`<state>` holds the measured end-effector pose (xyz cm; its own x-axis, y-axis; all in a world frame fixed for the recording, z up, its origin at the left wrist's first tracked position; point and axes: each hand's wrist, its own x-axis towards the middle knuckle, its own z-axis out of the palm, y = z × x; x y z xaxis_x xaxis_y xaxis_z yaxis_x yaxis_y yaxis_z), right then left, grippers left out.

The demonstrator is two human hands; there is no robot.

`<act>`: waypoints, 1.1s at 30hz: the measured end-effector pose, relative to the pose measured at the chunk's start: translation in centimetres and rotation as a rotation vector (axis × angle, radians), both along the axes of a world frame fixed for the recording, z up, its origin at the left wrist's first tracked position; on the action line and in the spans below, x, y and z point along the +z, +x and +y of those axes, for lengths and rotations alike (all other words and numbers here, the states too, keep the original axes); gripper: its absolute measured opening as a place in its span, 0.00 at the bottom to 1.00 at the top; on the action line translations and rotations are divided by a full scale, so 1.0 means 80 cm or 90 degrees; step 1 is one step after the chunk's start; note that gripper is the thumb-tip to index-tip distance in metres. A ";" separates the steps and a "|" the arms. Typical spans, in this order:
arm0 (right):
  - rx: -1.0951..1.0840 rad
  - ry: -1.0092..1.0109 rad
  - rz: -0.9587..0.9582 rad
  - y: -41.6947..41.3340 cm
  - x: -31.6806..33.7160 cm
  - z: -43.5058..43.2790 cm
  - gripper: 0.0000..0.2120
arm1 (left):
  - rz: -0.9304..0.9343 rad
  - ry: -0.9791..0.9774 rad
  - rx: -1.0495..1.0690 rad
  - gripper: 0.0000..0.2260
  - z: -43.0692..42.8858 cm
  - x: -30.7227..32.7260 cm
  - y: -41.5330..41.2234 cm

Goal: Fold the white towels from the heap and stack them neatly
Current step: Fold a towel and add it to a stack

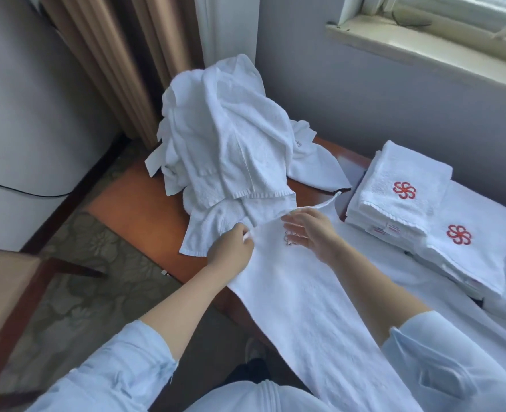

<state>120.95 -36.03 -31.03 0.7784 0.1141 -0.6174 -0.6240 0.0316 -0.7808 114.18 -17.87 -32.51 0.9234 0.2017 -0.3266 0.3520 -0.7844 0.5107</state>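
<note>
the left hand (pixel 231 248) is pinching the edge of a towel (pixel 305 307) stretching out just in front of the heap (pixel 225 138); the right hand (pixel 311 233), fingers straight, is resting on it. the folded stack (pixel 400 197) is sitting right of the heap.

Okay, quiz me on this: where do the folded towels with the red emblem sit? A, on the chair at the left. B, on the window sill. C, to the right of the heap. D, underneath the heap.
C: the folded towels, red emblems facing up, lie stacked to the right of the heap, beside the spread towel.
</note>
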 end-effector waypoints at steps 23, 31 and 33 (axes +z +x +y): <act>-0.164 -0.330 -0.001 -0.196 -0.032 -0.267 0.09 | -0.007 0.012 -0.528 0.16 -0.264 -0.015 -0.020; -0.210 -0.509 0.021 -0.305 -0.029 -0.392 0.09 | 0.018 -0.026 -0.649 0.16 -0.399 -0.013 -0.076; -0.214 -0.571 0.007 -0.331 -0.031 -0.420 0.10 | 0.039 -0.039 -0.679 0.17 -0.429 -0.014 -0.095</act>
